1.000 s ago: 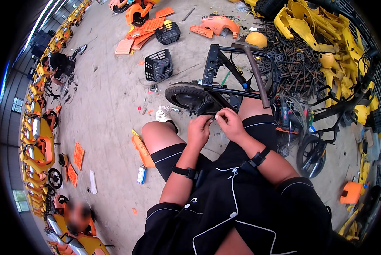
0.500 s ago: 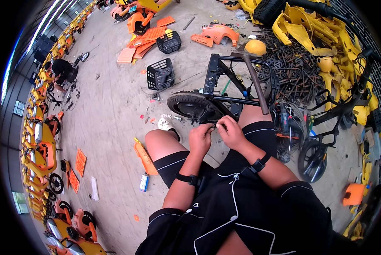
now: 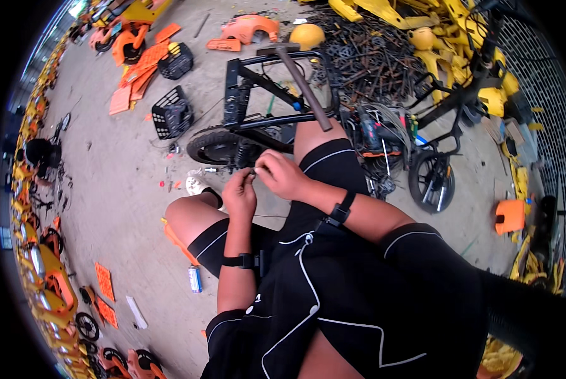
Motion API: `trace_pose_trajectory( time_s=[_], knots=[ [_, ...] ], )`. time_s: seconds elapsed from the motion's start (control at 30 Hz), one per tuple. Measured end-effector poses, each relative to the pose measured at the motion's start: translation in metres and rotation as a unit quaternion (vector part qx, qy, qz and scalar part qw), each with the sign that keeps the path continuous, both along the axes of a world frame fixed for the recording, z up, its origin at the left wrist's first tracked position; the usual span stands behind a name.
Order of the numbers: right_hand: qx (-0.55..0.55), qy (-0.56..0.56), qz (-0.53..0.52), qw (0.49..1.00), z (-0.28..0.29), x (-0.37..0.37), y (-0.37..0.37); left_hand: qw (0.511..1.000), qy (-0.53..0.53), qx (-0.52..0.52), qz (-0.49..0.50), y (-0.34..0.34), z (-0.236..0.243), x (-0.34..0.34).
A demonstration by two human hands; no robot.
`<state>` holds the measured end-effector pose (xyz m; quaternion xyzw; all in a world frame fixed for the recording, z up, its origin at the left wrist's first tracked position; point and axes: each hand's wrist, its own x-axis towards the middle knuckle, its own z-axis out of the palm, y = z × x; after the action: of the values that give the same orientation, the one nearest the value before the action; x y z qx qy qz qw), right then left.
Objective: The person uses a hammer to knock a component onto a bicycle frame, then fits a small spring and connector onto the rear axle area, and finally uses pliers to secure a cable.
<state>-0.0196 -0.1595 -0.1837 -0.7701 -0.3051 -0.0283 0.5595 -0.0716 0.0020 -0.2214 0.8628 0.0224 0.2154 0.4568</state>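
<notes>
My left hand (image 3: 239,192) and my right hand (image 3: 282,174) meet fingertip to fingertip above my lap. Both are pinched closed around a small dark piece (image 3: 253,171), too little of which shows to name. Just beyond them stands a black scooter frame (image 3: 234,95), with a black tyred wheel (image 3: 215,146) and a shock absorber (image 3: 244,151) at its near side. A hammer (image 3: 305,88) rests across the frame, its long brown handle slanting toward my right knee. Neither hand touches the frame.
Black metal parts (image 3: 371,69) lie heaped beyond the frame, beside yellow body panels (image 3: 431,63). Power tools (image 3: 373,134) and cables sit to my right, near a loose wheel (image 3: 431,181). Black baskets (image 3: 172,112), orange panels (image 3: 138,72) and a can (image 3: 195,278) lie left. Another person (image 3: 41,155) crouches far left.
My view has turned to the right, so the scene sits further left in the picture. Both hands keep their pinch close together, with only slight finger movement.
</notes>
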Motion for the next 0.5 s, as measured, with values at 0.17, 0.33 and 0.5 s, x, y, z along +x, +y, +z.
trace_pose_trajectory(
  time_s=[0.17, 0.33, 0.5],
  knots=[
    [-0.035, -0.086, -0.037, 0.995, -0.005, 0.003, -0.003, 0.998, -0.017, 0.053, 0.012, -0.004, 0.007, 0.003],
    [-0.028, -0.04, -0.031, 0.998, 0.0, 0.002, -0.003, 0.999, -0.001, -0.037, 0.016, -0.006, 0.006, 0.001],
    [-0.076, -0.165, -0.046, 0.982, -0.002, 0.005, -0.005, 0.998, 0.046, -0.004, 0.034, -0.014, 0.018, 0.0]
  ],
)
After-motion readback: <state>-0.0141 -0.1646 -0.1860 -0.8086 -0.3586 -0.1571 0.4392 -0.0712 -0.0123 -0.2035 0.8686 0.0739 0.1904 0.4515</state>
